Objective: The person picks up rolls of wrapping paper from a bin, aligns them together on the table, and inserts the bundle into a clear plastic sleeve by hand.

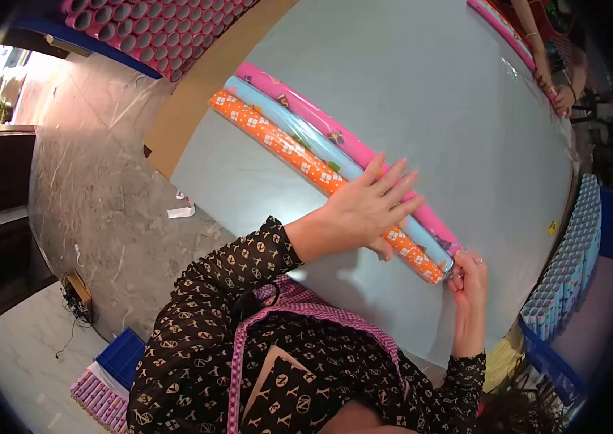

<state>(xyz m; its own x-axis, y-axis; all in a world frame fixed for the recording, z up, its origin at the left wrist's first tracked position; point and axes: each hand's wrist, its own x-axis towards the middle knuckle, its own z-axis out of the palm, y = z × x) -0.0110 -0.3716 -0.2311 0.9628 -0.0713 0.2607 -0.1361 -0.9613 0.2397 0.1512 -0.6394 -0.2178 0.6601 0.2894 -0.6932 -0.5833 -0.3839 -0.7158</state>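
Three gift-wrap rolls lie side by side, slanting across the table: a pink roll, a light blue roll and an orange roll with white window-like prints. Shiny clear film seems to cover them. My left hand rests across the rolls toward their near end, palm down, fingers spread. At that near right end, my right hand has its fingers closed on what looks like gathered clear film. Its fingertips are partly hidden by the roll ends.
The rolls lie on a grey-covered table. At the upper right, another person's hands touch a pink roll. Many stacked pink rolls fill the upper left. Blue rolls stand at right near a blue crate.
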